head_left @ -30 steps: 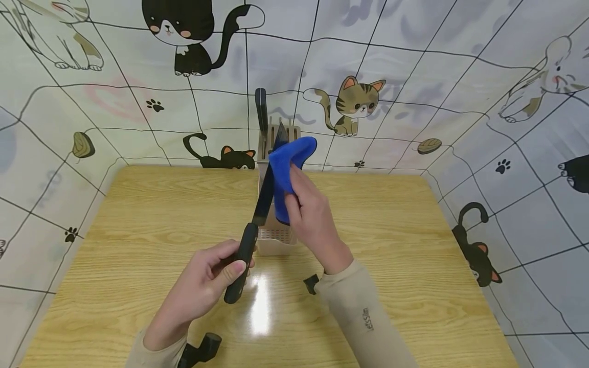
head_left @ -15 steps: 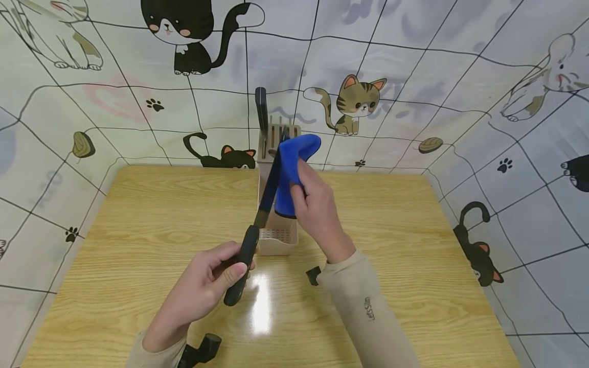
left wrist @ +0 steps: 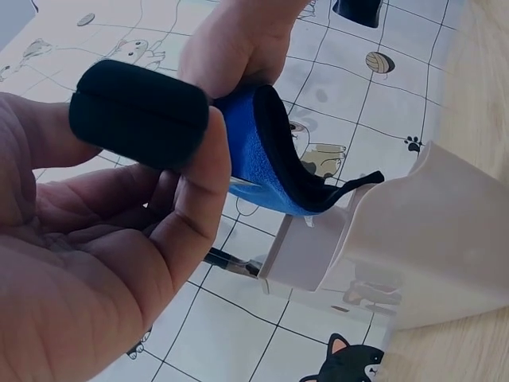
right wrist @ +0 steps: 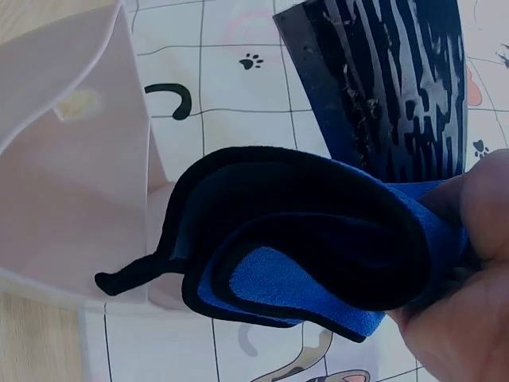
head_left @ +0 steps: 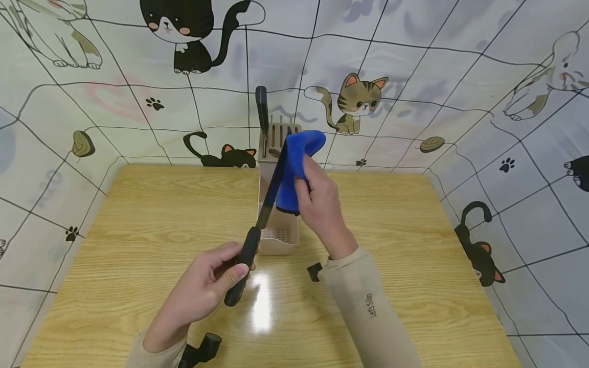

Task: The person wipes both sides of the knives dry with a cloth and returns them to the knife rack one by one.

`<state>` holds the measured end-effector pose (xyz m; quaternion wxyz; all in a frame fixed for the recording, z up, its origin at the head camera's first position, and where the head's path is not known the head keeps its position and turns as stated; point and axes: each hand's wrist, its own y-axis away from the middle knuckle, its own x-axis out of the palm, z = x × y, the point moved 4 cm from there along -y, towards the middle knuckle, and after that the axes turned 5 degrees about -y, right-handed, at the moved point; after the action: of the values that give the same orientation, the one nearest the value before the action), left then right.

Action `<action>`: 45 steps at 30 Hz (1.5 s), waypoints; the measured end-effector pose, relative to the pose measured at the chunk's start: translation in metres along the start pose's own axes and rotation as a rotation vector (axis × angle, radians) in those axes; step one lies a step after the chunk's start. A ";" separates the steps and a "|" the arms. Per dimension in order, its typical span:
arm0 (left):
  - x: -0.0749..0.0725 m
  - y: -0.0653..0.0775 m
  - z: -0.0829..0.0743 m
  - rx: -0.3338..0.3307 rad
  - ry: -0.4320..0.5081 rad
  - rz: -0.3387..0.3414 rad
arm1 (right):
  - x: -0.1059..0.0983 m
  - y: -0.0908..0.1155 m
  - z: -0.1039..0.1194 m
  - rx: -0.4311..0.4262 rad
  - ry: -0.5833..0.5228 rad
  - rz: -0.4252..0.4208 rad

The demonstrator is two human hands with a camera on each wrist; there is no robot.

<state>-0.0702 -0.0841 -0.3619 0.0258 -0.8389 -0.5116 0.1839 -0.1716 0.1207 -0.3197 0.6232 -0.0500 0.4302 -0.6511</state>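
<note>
In the head view my left hand point(head_left: 198, 291) grips the black handle of a knife point(head_left: 272, 186), thumb on top, the blade slanting up and away. My right hand point(head_left: 322, 204) pinches a folded blue cloth point(head_left: 290, 184) with dark edging, which lies against the blade's right side near the tip. Only a bit of the tip shows above the cloth. The left wrist view looks onto the butt of the knife handle point(left wrist: 139, 115) between thumb and fingers. Wet-looking streaks cover the blade point(right wrist: 390, 87) in the right wrist view, just beyond the cloth point(right wrist: 294, 239).
A pale pink knife holder point(head_left: 278, 249) with a slotted top stands behind the hands against the cat-print wall. Another black-handled knife point(head_left: 262, 110) sticks up from its left side. All this is over a wood-grain table point(head_left: 184, 204).
My right hand and the cloth have moved right and slightly up toward the blade's tip. The blade has swung a little to the right, while my left hand stays nearly in place.
</note>
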 end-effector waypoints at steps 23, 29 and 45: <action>-0.004 0.001 -0.002 0.023 0.001 0.009 | -0.003 -0.012 0.001 -0.017 -0.003 -0.034; -0.004 0.002 0.000 0.015 -0.013 0.010 | -0.003 -0.011 0.003 -0.032 -0.011 -0.042; -0.001 -0.001 0.004 -0.034 -0.024 0.001 | -0.003 -0.003 0.024 -0.153 0.028 -0.026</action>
<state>-0.0726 -0.0855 -0.3648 0.0054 -0.8373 -0.5145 0.1851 -0.1585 0.1109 -0.3018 0.6028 -0.0939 0.4868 -0.6252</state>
